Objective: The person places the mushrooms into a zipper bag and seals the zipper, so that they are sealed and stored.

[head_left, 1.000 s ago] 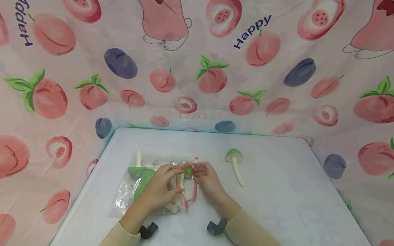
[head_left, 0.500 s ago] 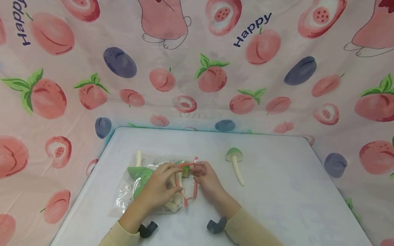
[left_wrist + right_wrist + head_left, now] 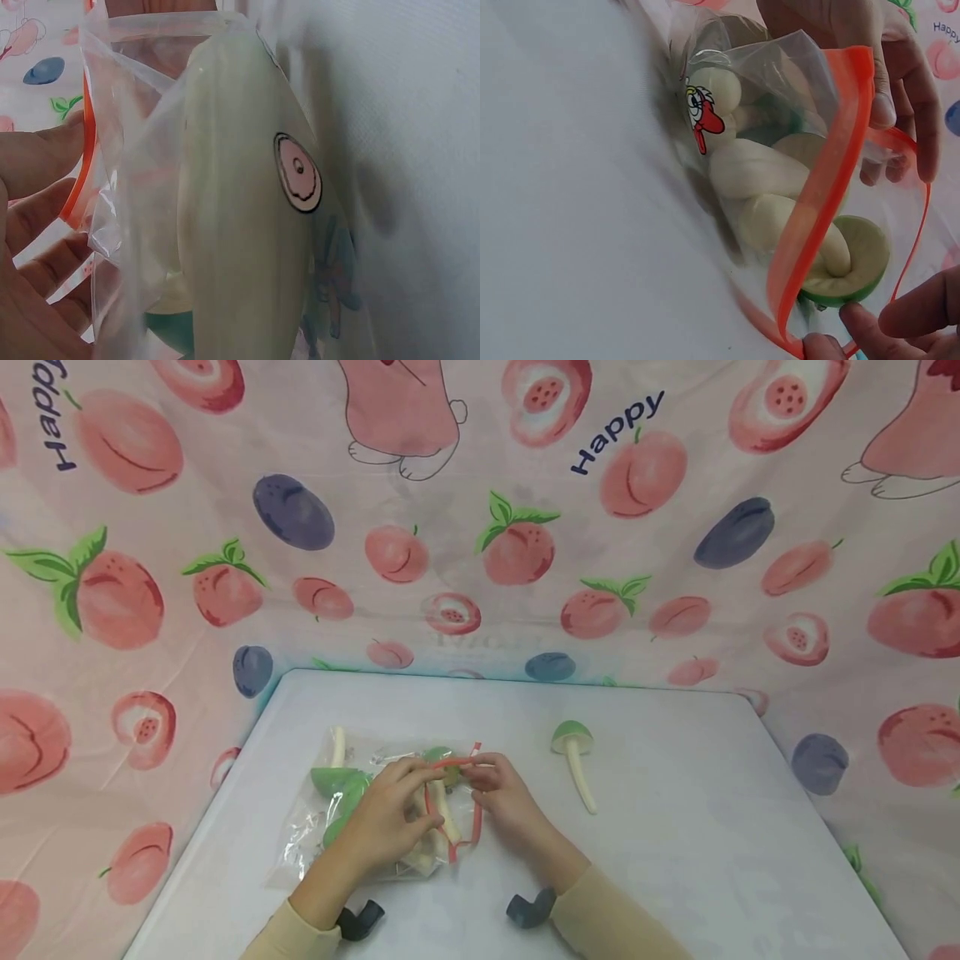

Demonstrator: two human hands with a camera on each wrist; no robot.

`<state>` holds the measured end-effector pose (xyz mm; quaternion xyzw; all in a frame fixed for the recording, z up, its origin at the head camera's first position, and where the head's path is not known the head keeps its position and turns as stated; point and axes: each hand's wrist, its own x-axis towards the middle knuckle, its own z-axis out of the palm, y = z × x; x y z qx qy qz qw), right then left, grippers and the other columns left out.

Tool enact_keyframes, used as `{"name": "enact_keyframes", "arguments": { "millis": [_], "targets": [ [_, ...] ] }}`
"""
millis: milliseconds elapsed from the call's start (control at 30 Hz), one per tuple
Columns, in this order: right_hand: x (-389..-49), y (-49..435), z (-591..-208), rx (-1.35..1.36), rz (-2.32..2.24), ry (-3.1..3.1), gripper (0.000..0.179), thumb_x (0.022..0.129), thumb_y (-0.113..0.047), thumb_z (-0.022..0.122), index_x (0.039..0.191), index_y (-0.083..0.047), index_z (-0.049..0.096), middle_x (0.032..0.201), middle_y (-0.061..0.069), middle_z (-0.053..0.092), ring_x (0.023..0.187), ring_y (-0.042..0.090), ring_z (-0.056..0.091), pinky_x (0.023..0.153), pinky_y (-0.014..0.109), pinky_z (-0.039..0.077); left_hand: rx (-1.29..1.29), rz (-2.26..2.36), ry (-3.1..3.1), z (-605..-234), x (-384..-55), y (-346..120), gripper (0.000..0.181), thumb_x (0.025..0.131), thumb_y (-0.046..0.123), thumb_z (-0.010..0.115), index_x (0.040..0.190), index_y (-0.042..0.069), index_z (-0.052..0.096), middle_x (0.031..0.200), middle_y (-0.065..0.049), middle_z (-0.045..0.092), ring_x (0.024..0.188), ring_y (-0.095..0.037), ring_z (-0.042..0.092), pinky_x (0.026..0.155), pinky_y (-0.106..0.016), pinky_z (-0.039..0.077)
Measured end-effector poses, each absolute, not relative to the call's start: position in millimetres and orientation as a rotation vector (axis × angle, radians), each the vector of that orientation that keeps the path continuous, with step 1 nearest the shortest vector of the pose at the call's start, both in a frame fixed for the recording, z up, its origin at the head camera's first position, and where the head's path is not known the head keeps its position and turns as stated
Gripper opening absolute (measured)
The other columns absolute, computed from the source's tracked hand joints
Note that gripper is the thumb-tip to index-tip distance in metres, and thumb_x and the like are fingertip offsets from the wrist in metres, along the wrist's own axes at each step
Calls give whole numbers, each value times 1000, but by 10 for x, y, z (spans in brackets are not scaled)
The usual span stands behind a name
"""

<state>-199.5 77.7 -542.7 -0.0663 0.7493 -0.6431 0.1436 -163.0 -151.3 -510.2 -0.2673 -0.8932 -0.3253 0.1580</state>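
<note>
A clear zip bag [image 3: 300, 852] with a red-orange closure lies on the table. Several toy mushrooms with green caps [image 3: 330, 780] and pale stems fill it. My left hand [image 3: 393, 810] lies over the bag and holds the near side of its rim with thumb and fingers. At the opposite side of the gaping mouth, my right hand [image 3: 506, 797] grips the rim. In the right wrist view, a right fingertip touches a mushroom's green cap [image 3: 870, 259] at the mouth. In the left wrist view, a thick pale stem [image 3: 240, 202] bulges under the plastic.
A loose toy mushroom [image 3: 573, 752] lies on the white table [image 3: 697, 810], right of the hands. Two short black pieces [image 3: 363, 921] show near the wrists. Peach-printed cloth [image 3: 465, 552] hangs at the back and sides.
The mushroom at the bag's mouth has shifted left and slightly away, deeper into the bag, and more of its stem shows. Both hands stay almost in place.
</note>
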Motion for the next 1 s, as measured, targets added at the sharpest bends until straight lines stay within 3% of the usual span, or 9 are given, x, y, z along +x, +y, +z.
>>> {"name": "enact_keyframes", "arguments": {
  "millis": [200, 567, 1000],
  "targets": [
    [-1971, 781, -5464, -142, -1935, 2145, 44, 99, 7, 57, 142, -3, 50, 142, 25, 67, 139, 46, 60, 118, 60, 50, -748, -939, -2599, -5078, -1624, -1506, 66, 75, 16, 100, 135, 19, 72, 134, 3, 68, 136, -25, 61, 116, -49, 52],
    [-1959, 789, -5441, -196, -1816, 2154, 42, 102, 3, 52, 142, -8, 49, 147, 14, 69, 150, 42, 50, 126, 69, 35, -757, -927, -2598, -5072, -1631, -1496, 63, 75, 18, 100, 133, 16, 74, 133, 3, 68, 129, -22, 63, 105, -45, 57],
    [-1993, 807, -5466, -176, -1850, 2151, 42, 101, 2, 58, 142, -8, 52, 146, 17, 69, 146, 42, 56, 124, 63, 42, -751, -951, -2602, -5075, -1625, -1501, 63, 76, 17, 99, 133, 19, 73, 133, 4, 67, 134, -24, 62, 111, -48, 55]
  ]
}}
